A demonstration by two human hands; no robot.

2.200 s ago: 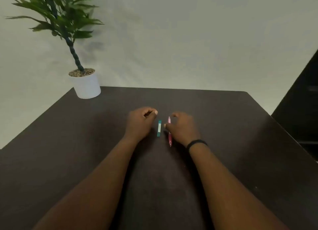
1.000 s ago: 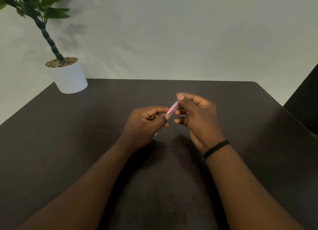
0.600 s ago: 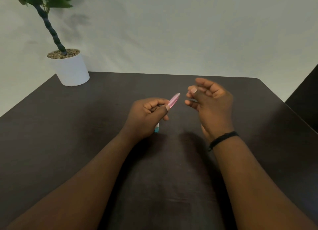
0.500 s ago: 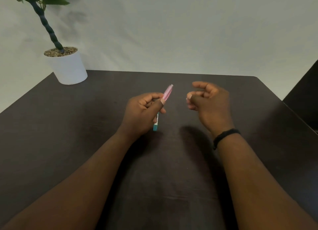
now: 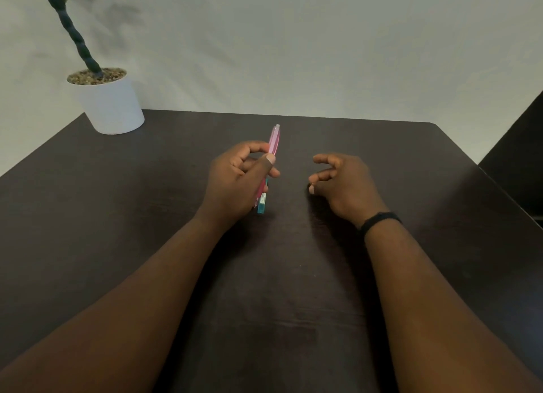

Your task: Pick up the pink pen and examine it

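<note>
I am pinching the pink pen (image 5: 273, 141) firmly in my left hand (image 5: 235, 181), teal cap (image 5: 262, 204) just beneath; my right hand (image 5: 342, 184) is hovering beside it, loosely curled and empty, best closing gently.

translucent glossy pink plastic pen (image 5: 273, 141), teal plastic piece (image 5: 262, 204) beside it, dark matt wood-grain table (image 5: 117, 216), smooth matt white pot (image 5: 113, 104) topped with rough gravel, matt black wristband (image 5: 380, 220).

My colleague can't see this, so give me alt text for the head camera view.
The left hand grips a pink pen and a teal pen above a dark table; the right hand hovers beside, holding nothing. A potted plant stands far left.
</note>
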